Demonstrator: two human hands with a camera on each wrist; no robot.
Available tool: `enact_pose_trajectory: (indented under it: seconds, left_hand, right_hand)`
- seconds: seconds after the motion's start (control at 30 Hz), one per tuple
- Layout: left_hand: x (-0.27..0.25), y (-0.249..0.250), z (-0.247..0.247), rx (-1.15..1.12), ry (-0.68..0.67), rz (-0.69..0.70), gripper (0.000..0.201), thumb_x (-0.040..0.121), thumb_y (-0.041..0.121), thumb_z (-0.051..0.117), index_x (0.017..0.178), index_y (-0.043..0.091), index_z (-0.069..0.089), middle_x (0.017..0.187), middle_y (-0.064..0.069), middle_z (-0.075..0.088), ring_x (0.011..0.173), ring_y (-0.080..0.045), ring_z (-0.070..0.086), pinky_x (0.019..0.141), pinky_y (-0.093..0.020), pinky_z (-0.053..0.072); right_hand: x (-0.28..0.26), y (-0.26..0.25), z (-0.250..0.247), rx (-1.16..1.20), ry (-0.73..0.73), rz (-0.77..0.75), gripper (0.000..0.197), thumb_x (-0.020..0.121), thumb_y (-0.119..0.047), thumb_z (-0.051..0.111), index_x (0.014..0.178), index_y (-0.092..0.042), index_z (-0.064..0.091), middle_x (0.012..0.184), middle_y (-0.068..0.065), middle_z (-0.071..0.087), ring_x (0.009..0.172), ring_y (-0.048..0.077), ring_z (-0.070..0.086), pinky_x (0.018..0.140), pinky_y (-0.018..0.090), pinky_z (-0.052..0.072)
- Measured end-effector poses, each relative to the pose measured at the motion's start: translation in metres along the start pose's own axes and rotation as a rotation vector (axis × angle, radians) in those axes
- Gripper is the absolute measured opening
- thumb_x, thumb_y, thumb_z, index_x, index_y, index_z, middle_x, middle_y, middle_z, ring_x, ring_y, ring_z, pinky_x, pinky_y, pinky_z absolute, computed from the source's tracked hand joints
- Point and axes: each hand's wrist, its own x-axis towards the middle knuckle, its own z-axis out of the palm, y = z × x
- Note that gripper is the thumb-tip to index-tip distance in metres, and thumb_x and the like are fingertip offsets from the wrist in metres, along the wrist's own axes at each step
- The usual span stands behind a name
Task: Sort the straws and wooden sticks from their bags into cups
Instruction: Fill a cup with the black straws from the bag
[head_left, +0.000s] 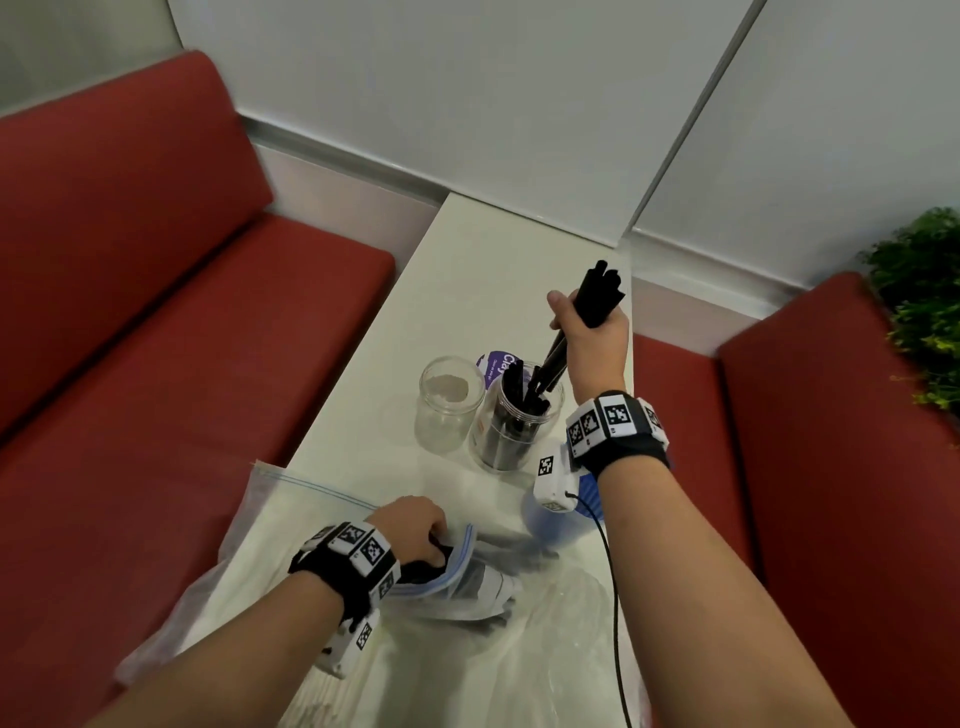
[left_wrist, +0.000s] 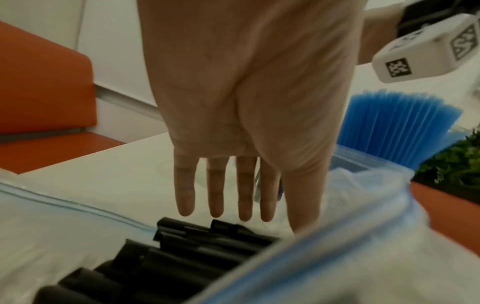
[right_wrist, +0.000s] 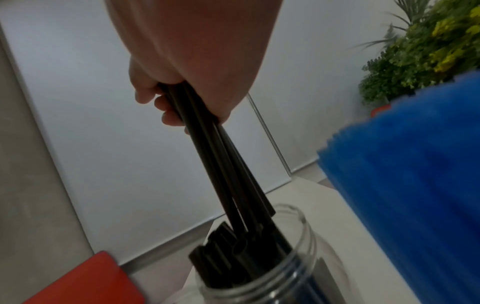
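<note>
At the far side of the white bench (head_left: 467, 270), the right hand (head_left: 592, 332) has its fingers (right_wrist: 145, 96) clamped around a bundle of black plastic straws (head_left: 576, 332), whose lower ends sit inside the clear plastic jar (head_left: 511, 431) already holding black straws. To its left stands an empty clear jar (head_left: 447, 405). Near the bench's front edge, the left hand (head_left: 415, 530), fingers (left_wrist: 215, 185) straight and together, reaches into the clear zip-top bag (head_left: 457, 571) of remaining black straws (left_wrist: 182, 257).
</note>
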Motion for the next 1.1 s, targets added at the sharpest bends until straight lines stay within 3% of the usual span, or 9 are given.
enact_pose_trajectory:
  seconds: [0.07,0.2,0.4,0.6,0.7,0.8,0.9,1.0,1.1]
  left_hand:
    - [0.000,-0.002,0.008,0.143,-0.010,-0.001,0.050,0.079,0.037,0.070,0.125,0.024,0.057,0.124,-0.001,0.052,0.114,-0.025,0.053,0.094,-0.041,0.050]
    - [0.001,-0.010,0.016,0.287,0.002,-0.019,0.066,0.073,0.038,0.076,0.129,0.024,0.043,0.125,-0.002,0.046,0.116,-0.027,0.047,0.088,-0.042,0.048]
    - [0.004,-0.013,0.024,0.344,0.018,-0.045,0.050,0.088,0.033,0.060,0.130,0.014,0.042,0.130,-0.007,0.047,0.120,-0.028,0.046,0.094,-0.042,0.047]
    - [0.008,-0.011,0.034,0.460,-0.015,-0.054,0.036,0.096,0.028,0.050,0.130,0.016,0.053,0.135,-0.006,0.046,0.123,-0.028,0.046,0.097,-0.042,0.045]
    - [0.011,-0.011,0.031,0.428,-0.042,-0.079,0.033,0.099,0.029,0.041,0.123,0.016,0.060,0.130,-0.005,0.055,0.118,-0.028,0.054,0.091,-0.039,0.043]
    - [0.015,-0.012,0.027,0.407,-0.075,-0.120,0.035,0.098,0.041,0.037,0.099,0.021,0.065,0.114,0.000,0.066,0.105,-0.024,0.063,0.079,-0.032,0.038]
    - [0.022,-0.017,0.026,0.426,-0.089,-0.147,0.027,0.097,0.041,0.042,0.088,0.026,0.063,0.106,0.003,0.069,0.096,-0.020,0.065,0.076,-0.031,0.040]
    - [0.024,-0.027,0.032,0.433,-0.105,-0.154,0.022,0.097,0.037,0.047,0.098,0.024,0.064,0.108,0.004,0.068,0.098,-0.020,0.065,0.081,-0.031,0.046]
    - [0.023,-0.036,0.039,0.422,-0.094,-0.166,0.030,0.097,0.045,0.042,0.095,0.025,0.064,0.100,0.004,0.067,0.089,-0.019,0.065,0.082,-0.033,0.051]
  right_hand:
    - [-0.001,0.008,0.005,0.012,0.013,0.024,0.020,0.091,-0.024,0.078,0.082,-0.016,0.062,0.071,0.001,0.064,0.064,0.010,0.060,0.067,0.023,0.048]
    - [0.003,0.007,0.009,0.033,0.018,0.000,0.021,0.090,-0.025,0.079,0.087,-0.012,0.062,0.074,0.000,0.065,0.065,0.008,0.062,0.064,0.015,0.049]
    - [0.002,0.019,0.014,0.021,-0.022,0.000,0.022,0.089,-0.027,0.080,0.086,-0.014,0.063,0.069,-0.005,0.065,0.065,0.010,0.062,0.063,0.019,0.049]
    - [-0.013,0.055,0.017,-0.006,-0.020,0.180,0.021,0.089,-0.025,0.080,0.092,-0.011,0.065,0.084,0.006,0.069,0.075,0.014,0.064,0.071,0.023,0.049]
    - [-0.011,0.049,0.016,0.040,0.019,0.134,0.017,0.088,-0.012,0.078,0.091,-0.017,0.061,0.087,0.007,0.066,0.082,0.019,0.064,0.078,0.030,0.054]
    - [-0.007,0.036,0.018,0.054,0.067,-0.018,0.022,0.087,-0.010,0.072,0.092,-0.026,0.058,0.079,0.006,0.064,0.078,0.027,0.067,0.073,0.022,0.053]
    - [-0.010,0.039,0.025,-0.054,0.051,-0.059,0.019,0.092,-0.009,0.067,0.091,-0.027,0.061,0.076,-0.003,0.063,0.079,0.021,0.069,0.072,0.023,0.054]
    - [-0.021,0.058,0.033,-0.283,-0.020,0.008,0.011,0.099,-0.008,0.060,0.100,-0.016,0.068,0.089,-0.005,0.067,0.084,0.006,0.062,0.081,0.027,0.051]
    - [-0.027,0.071,0.037,-0.540,-0.071,-0.021,0.025,0.106,-0.013,0.048,0.119,-0.008,0.069,0.121,0.010,0.068,0.119,0.027,0.060,0.098,0.030,0.044]
